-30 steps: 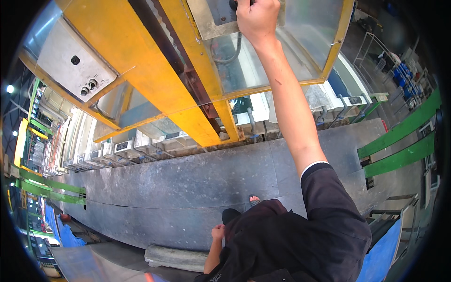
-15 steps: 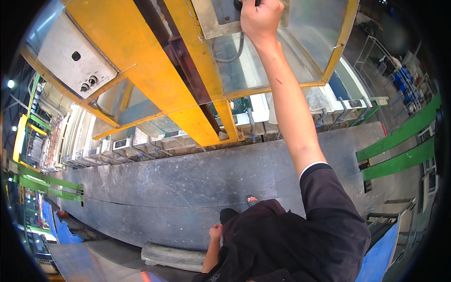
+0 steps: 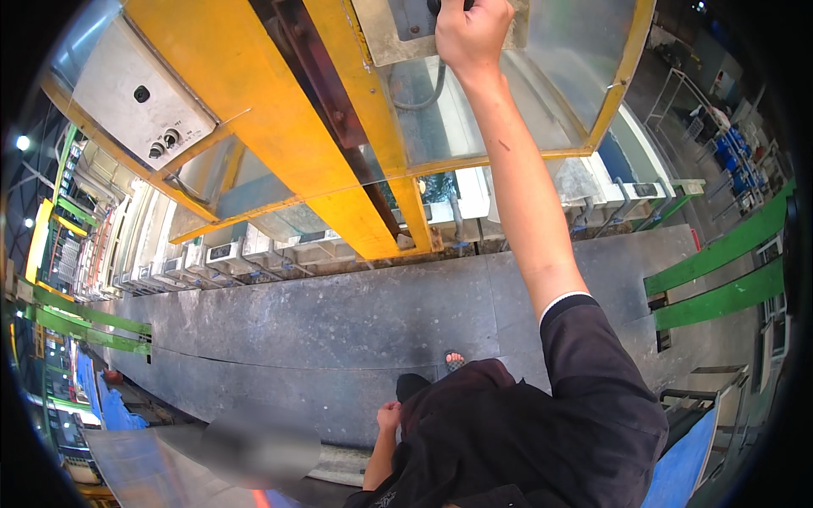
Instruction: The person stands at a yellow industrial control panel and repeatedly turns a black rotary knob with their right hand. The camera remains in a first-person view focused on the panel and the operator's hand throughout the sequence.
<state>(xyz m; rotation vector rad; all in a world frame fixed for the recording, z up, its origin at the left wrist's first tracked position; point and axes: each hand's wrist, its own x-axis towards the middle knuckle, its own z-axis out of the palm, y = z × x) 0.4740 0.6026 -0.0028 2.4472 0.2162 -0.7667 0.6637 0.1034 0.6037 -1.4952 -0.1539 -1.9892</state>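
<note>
My right arm reaches up and forward. At the upper edge my right hand [image 3: 474,38] is closed in a fist round a black handle [image 3: 434,6], which is mostly hidden by the fingers. The handle sits on a grey-and-beige control panel [image 3: 391,42] mounted on a yellow frame [image 3: 254,127] with clear panels. A dark cable [image 3: 436,93] hangs below that panel. Low beside my body, my left hand [image 3: 389,415] is closed with curled fingers, and nothing shows in it.
A second control box [image 3: 140,93] with knobs is at the upper left. White tanks [image 3: 224,252] with pipes line the walkway's far side. Green rails [image 3: 720,254] stand at both ends of the grey walkway [image 3: 296,322]. Behind me lies a pale bar [image 3: 339,464], partly covered by a blur.
The yellow frame and its surroundings shift slightly right in view. My right hand keeps its grip and my left stays low. A grey blur now covers part of the pale bar.
</note>
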